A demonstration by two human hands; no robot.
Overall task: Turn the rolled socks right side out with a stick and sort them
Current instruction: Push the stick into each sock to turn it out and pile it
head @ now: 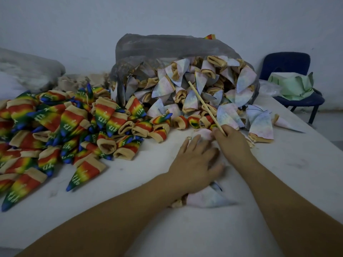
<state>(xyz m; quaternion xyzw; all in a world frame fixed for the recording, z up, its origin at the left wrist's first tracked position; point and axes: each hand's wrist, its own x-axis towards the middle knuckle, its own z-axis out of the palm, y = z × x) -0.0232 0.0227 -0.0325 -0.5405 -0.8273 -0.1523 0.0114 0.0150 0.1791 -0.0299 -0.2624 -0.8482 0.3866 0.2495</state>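
My right hand point(233, 140) grips a thin wooden stick point(203, 103) that slants up and away toward the pale pile. My left hand point(194, 160) lies on a pale pastel sock point(204, 134) on the table, fingers spread over it; the sock is mostly hidden under both hands. Another pale sock point(206, 198) lies just below my left wrist. A heap of rainbow-coloured socks point(61, 130) covers the left of the table. Pale inside-out rolled socks point(200, 89) spill from a grey plastic bag point(167, 47) at the back.
The white table point(287, 173) runs to an edge at the right. A dark blue chair point(289, 65) beyond it carries pale green material point(291, 84). A grey bundle point(27, 69) sits at the far left by the wall.
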